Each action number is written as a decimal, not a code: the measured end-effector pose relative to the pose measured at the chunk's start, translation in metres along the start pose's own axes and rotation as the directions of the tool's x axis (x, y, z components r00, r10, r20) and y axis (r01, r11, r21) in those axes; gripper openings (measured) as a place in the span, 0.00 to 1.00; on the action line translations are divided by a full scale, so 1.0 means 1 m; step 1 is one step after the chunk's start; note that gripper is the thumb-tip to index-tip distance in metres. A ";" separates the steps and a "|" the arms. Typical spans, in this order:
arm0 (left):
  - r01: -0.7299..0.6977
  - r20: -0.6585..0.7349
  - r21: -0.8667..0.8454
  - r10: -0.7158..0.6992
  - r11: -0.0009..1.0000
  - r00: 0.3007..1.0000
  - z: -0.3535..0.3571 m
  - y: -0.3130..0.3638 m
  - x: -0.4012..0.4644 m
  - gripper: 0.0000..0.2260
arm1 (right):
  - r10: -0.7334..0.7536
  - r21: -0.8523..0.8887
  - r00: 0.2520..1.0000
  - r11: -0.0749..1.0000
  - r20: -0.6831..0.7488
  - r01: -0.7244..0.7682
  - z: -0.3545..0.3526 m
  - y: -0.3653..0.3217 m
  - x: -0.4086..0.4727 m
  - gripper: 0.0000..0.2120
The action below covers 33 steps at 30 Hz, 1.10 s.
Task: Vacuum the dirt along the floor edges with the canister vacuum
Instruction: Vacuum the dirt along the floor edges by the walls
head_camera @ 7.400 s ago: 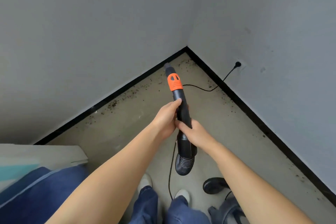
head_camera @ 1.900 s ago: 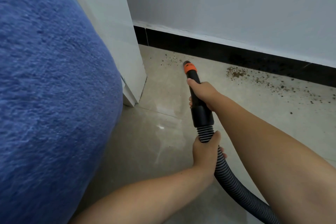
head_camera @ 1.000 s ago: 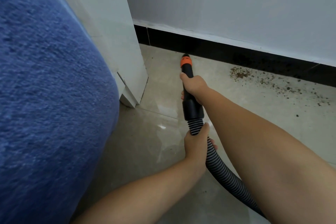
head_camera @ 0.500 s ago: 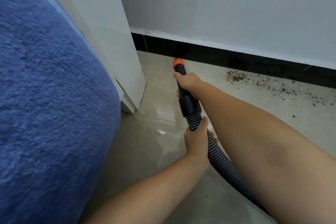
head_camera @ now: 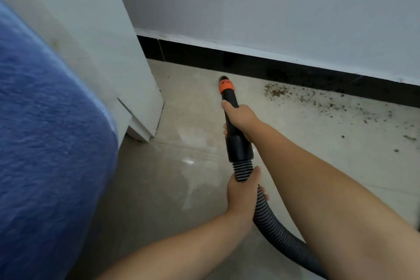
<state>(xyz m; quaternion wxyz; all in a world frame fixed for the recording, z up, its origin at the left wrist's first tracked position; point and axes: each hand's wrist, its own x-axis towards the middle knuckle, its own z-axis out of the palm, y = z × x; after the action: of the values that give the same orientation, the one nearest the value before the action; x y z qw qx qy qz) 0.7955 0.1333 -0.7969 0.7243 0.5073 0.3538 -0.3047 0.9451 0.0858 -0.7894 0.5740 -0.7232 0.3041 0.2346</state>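
Note:
A black vacuum nozzle [head_camera: 228, 94] with an orange collar points at the floor just in front of the black baseboard [head_camera: 250, 63]. My right hand [head_camera: 239, 118] grips the nozzle's black handle. My left hand [head_camera: 242, 193] holds the ribbed grey hose [head_camera: 270, 225] just behind the cuff; the hose runs off toward the lower right. Brown dirt [head_camera: 276, 92] lies in a clump to the right of the nozzle tip, with crumbs scattered further right along the baseboard. The canister is out of view.
A blue fuzzy cover [head_camera: 45, 143] fills the left side. A white furniture panel [head_camera: 109, 52] stands beside it, its foot on the beige tiled floor [head_camera: 181, 188]. A pale grey wall [head_camera: 272, 7] rises above the baseboard.
The nozzle tip has drawn back a little from the baseboard and sits slightly further right. The dirt near the panel seen earlier is gone. Both hands keep their grip.

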 end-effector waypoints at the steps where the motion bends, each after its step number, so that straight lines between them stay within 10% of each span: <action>1: 0.016 0.021 0.043 -0.017 0.999 1.000 0.003 -0.008 -0.005 0.08 | 0.014 0.026 1.000 1.000 -0.027 -0.013 -0.011 0.010 -0.006 0.16; 10: 0.008 0.161 0.340 -0.067 0.940 0.985 0.020 -0.031 -0.031 0.06 | 0.164 0.349 0.962 0.934 -0.220 -0.080 -0.088 0.057 -0.045 0.17; 33: -0.043 0.110 0.424 -0.004 0.904 0.994 0.089 -0.067 -0.011 0.07 | 0.109 0.352 0.981 0.935 -0.159 -0.046 -0.152 0.080 -0.020 0.17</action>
<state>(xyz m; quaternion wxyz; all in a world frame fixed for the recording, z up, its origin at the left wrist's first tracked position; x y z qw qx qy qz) 0.7541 0.0296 -0.8015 0.6172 0.6395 0.2338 -0.3943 0.8731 -0.0714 -0.7953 0.6536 -0.6159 0.4185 0.1351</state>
